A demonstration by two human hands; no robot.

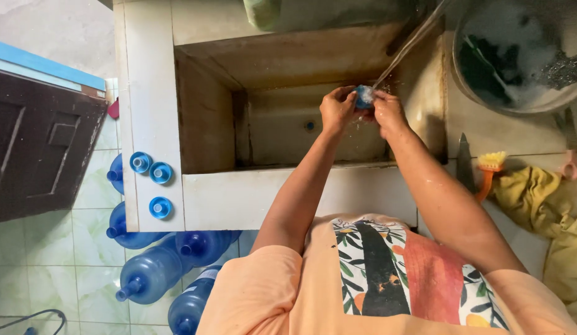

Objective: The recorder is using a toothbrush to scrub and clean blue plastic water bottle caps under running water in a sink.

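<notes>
My left hand (338,109) and my right hand (388,110) meet over a deep tiled sink (208,118). Between their fingers they hold a small blue bottle cap (364,96). A thin stream of water (412,44) falls slantwise from the upper right onto the cap. Both hands look wet. Part of the cap is hidden by my fingers.
Three blue caps (150,172) lie on the sink's left ledge. Several large blue water bottles (153,268) lie on the tiled floor below. A basin of soapy water (518,56) stands at the upper right. A yellow brush (488,170), a knife (465,162) and a yellow cloth (549,211) lie on the right counter.
</notes>
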